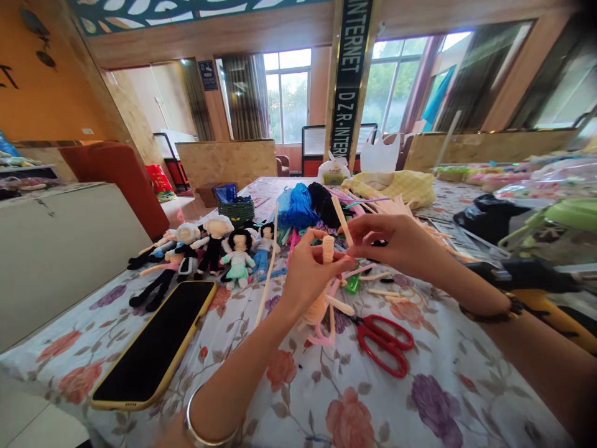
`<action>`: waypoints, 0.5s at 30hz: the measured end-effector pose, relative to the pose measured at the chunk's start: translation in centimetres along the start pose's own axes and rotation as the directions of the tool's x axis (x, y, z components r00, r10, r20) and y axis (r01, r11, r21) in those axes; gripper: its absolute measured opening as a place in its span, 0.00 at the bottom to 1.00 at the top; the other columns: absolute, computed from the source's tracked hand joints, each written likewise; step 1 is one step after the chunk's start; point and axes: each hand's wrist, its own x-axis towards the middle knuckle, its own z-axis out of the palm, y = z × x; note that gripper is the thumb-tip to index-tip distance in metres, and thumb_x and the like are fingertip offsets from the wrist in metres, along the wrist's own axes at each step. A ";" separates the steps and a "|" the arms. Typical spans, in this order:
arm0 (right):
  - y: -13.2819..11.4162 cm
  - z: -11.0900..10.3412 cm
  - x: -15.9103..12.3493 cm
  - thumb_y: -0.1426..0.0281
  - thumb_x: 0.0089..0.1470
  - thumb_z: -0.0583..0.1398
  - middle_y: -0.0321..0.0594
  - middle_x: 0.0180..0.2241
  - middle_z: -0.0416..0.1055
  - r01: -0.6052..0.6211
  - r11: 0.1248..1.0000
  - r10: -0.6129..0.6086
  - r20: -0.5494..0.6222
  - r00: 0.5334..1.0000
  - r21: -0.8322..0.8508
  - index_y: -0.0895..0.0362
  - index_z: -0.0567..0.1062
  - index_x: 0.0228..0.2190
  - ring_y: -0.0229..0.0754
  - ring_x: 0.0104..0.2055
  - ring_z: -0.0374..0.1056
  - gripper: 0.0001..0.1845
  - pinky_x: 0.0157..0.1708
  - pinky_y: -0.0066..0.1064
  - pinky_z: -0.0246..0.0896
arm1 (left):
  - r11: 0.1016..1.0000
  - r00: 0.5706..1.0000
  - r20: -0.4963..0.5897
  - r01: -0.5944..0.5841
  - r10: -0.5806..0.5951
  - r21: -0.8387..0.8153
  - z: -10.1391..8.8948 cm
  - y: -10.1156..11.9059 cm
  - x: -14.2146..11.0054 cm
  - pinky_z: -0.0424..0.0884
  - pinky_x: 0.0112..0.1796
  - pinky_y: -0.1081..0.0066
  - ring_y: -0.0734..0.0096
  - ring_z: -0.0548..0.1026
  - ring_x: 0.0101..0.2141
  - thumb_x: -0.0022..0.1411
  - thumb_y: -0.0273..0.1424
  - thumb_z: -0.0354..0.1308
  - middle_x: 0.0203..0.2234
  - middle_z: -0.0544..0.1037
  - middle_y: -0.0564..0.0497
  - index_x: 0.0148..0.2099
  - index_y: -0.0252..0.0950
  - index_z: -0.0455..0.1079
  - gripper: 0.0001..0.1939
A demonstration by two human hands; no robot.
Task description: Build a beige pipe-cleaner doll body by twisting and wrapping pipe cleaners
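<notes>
My left hand (305, 280) is closed around a small peach coil of fuzzy pipe cleaner (328, 250), which stands up between thumb and fingers. In my right hand (396, 246), thumb and fingers pinch a straight peach pipe cleaner (341, 218) just right of the coil; its upper end points up and left. Beneath the hands lies a peach and pink wound piece (317, 310), partly covered by my left hand. Red-handled scissors (385, 345) rest just below on the flowered tablecloth (349, 417), their blades partly hidden.
Several pipe-cleaner dolls (239, 256) sit at the left, behind a yellow-cased phone (156, 348). Blue bundles (301, 205) and a black bundle (324, 204) lie behind the hands. A yellow checked cloth (396, 186) and white plastic bag (380, 152) stand farther back. A hot glue gun (513, 274) appears at right.
</notes>
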 end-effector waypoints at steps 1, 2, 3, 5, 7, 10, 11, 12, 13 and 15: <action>0.0 0.0 0.0 0.65 0.45 0.64 0.35 0.28 0.71 -0.014 0.998 0.014 0.007 1.000 0.056 0.53 0.73 0.40 0.39 0.31 0.69 0.17 0.32 0.31 0.66 | 1.000 1.000 0.001 0.000 0.000 0.006 0.0 0.0 0.0 0.68 0.22 0.78 0.79 0.71 0.18 0.41 0.31 0.69 0.20 0.76 0.57 0.36 0.37 0.58 0.24; 0.0 0.1 0.0 0.66 0.45 0.64 0.35 0.28 0.71 -0.019 0.994 0.017 0.018 1.000 0.108 0.52 0.70 0.45 0.39 0.32 0.69 0.23 0.32 0.31 0.67 | 1.000 1.000 0.005 -0.003 0.003 0.008 0.0 0.1 -0.1 0.67 0.22 0.78 0.79 0.71 0.17 0.41 0.31 0.68 0.20 0.76 0.57 0.36 0.37 0.58 0.23; 0.0 0.1 0.0 0.67 0.45 0.64 0.35 0.29 0.70 -0.019 0.988 0.015 0.028 0.999 0.155 0.52 0.67 0.49 0.39 0.32 0.69 0.27 0.32 0.31 0.67 | 1.000 1.000 0.010 -0.006 0.006 0.007 0.0 0.1 -0.1 0.67 0.21 0.79 0.79 0.71 0.17 0.41 0.31 0.68 0.20 0.76 0.57 0.36 0.37 0.58 0.23; 0.1 0.3 0.0 0.67 0.46 0.64 0.35 0.29 0.70 -0.018 0.976 0.009 0.043 0.999 0.218 0.52 0.62 0.54 0.38 0.31 0.69 0.33 0.30 0.31 0.67 | 1.000 1.000 0.022 -0.006 0.006 -0.003 -0.1 0.0 -0.1 0.68 0.22 0.78 0.77 0.72 0.18 0.41 0.31 0.68 0.20 0.76 0.57 0.36 0.37 0.58 0.23; 0.1 0.3 -0.1 0.66 0.45 0.65 0.35 0.30 0.70 -0.009 0.969 0.000 0.034 0.999 0.249 0.51 0.59 0.55 0.38 0.30 0.69 0.36 0.30 0.30 0.67 | 1.000 0.999 0.033 0.003 -0.003 -0.011 -0.1 0.0 0.0 0.70 0.24 0.76 0.76 0.73 0.20 0.41 0.32 0.68 0.20 0.76 0.57 0.37 0.38 0.58 0.24; 0.2 0.4 -0.1 0.66 0.45 0.65 0.35 0.32 0.69 0.002 0.971 -0.006 0.017 1.000 0.241 0.49 0.59 0.56 0.35 0.28 0.68 0.38 0.29 0.29 0.67 | 1.000 0.999 0.051 0.019 -0.017 -0.025 -0.1 0.0 0.0 0.70 0.25 0.76 0.75 0.74 0.20 0.41 0.31 0.68 0.20 0.76 0.58 0.37 0.38 0.58 0.24; 0.1 0.3 -0.2 0.66 0.45 0.65 0.35 0.32 0.69 0.004 0.973 -0.007 0.012 1.000 0.232 0.48 0.59 0.56 0.34 0.27 0.67 0.37 0.28 0.28 0.66 | 0.999 0.998 0.062 0.022 -0.020 -0.031 -0.1 0.0 -0.1 0.70 0.24 0.76 0.76 0.74 0.20 0.41 0.31 0.68 0.20 0.76 0.58 0.37 0.38 0.58 0.24; 0.1 0.3 -0.2 0.66 0.46 0.65 0.35 0.32 0.70 0.003 0.976 -0.007 0.017 1.000 0.218 0.48 0.61 0.56 0.34 0.26 0.67 0.36 0.27 0.27 0.66 | 0.999 0.997 0.072 0.024 -0.021 -0.039 0.0 0.0 -0.1 0.69 0.24 0.76 0.77 0.73 0.19 0.41 0.30 0.68 0.20 0.76 0.58 0.37 0.38 0.58 0.24; 0.0 0.3 -0.2 0.65 0.47 0.64 0.35 0.32 0.70 -0.001 0.981 -0.004 0.029 1.000 0.196 0.49 0.64 0.53 0.34 0.26 0.67 0.32 0.26 0.27 0.65 | 0.999 0.996 0.082 0.026 -0.022 -0.048 0.0 0.1 -0.1 0.69 0.24 0.77 0.77 0.73 0.19 0.40 0.30 0.68 0.19 0.76 0.58 0.37 0.38 0.57 0.24; -0.2 0.2 -0.2 0.62 0.48 0.63 0.36 0.30 0.72 -0.015 0.990 0.007 0.057 0.998 0.141 0.52 0.72 0.45 0.34 0.26 0.66 0.21 0.24 0.26 0.64 | 0.997 0.995 0.097 0.027 -0.021 -0.067 0.1 0.2 -0.1 0.69 0.23 0.78 0.78 0.72 0.19 0.39 0.29 0.69 0.19 0.76 0.58 0.36 0.38 0.57 0.25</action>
